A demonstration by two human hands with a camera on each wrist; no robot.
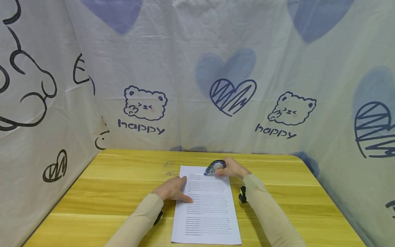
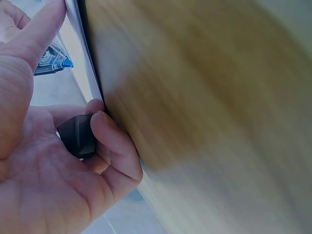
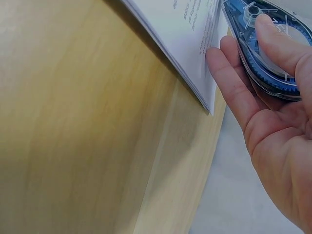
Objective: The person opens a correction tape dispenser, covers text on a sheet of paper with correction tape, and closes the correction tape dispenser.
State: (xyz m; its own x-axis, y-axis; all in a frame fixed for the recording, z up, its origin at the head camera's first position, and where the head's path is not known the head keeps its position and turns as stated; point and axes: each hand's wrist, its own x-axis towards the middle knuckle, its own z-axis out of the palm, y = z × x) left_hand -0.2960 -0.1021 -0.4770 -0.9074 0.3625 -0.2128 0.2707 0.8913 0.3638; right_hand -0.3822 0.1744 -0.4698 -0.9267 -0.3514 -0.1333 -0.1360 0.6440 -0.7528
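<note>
A stack of printed white paper lies upright before me on the table. My right hand grips a clear blue correction tape, thumb on one face and fingers behind it. Its blue tip is right at the top lines of text. My left hand rests on the paper's left edge, thumb and index finger spread over the sheet. In the left wrist view, its other fingers curl round a small black cap-like piece against the palm. From the head view that piece is hidden.
The yellow wood-grain table extends on both sides of the paper. Faint dark marks show on it left of the paper's top. A white curtain with hearts and bears hangs behind the far edge and along both sides.
</note>
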